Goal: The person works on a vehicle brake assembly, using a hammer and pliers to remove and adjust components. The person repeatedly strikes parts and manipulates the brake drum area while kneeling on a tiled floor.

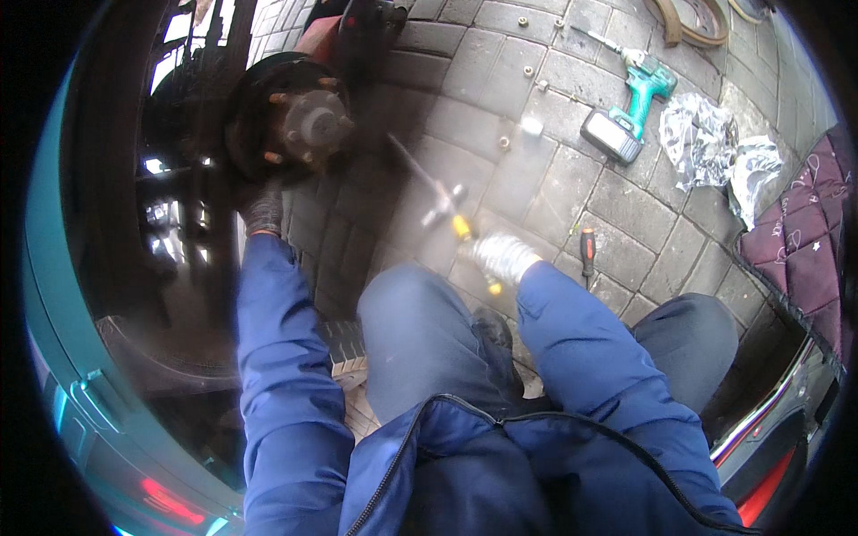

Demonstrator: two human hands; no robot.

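Note:
My left hand, in a dark glove, rests against the lower edge of a rusty brake drum with wheel studs, under the car's wheel arch. My right hand, in a light glove, grips the yellow handle of a hammer. The hammer's metal head is blurred and points toward the drum. Both blue-sleeved forearms come in from below, and my knees are bent over the paving.
A green cordless drill lies on the grey paving stones at the upper right, with crumpled silver foil beside it. A red-handled screwdriver lies near my right hand. Several nuts are scattered about. A purple cushion is at right.

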